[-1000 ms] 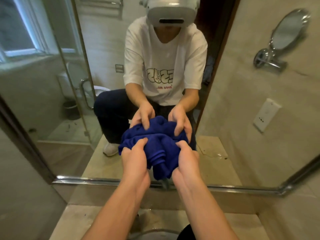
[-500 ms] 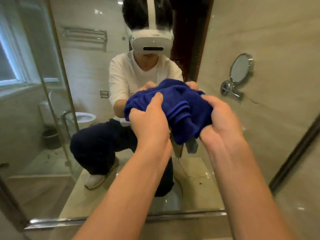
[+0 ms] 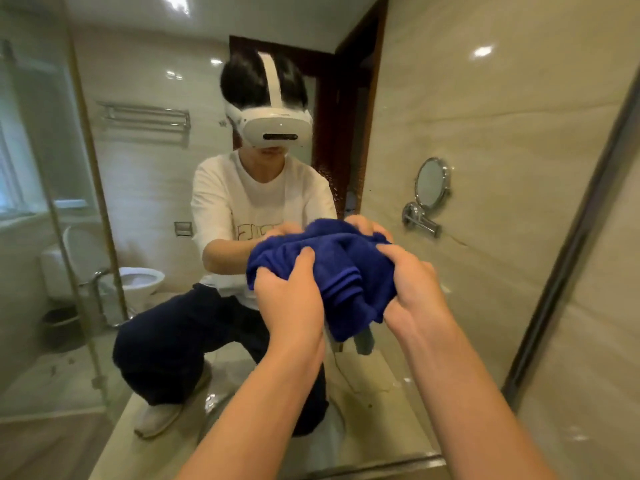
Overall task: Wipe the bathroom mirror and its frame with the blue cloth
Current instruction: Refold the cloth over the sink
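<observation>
Reflected toilet (image 3: 140,279), towel rack (image 3: 145,120), dark doorway (image 3: 341,133), round wall-mounted shaving mirror (image 3: 430,183).

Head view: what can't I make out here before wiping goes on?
- Blue cloth: bunched between the left hand and right hand; the side facing the mirror is hidden, so contact with the glass is unclear.
- Mirror frame: only the right and bottom edges show; the rest is cut off.
- Fingertips: buried in cloth.
</observation>
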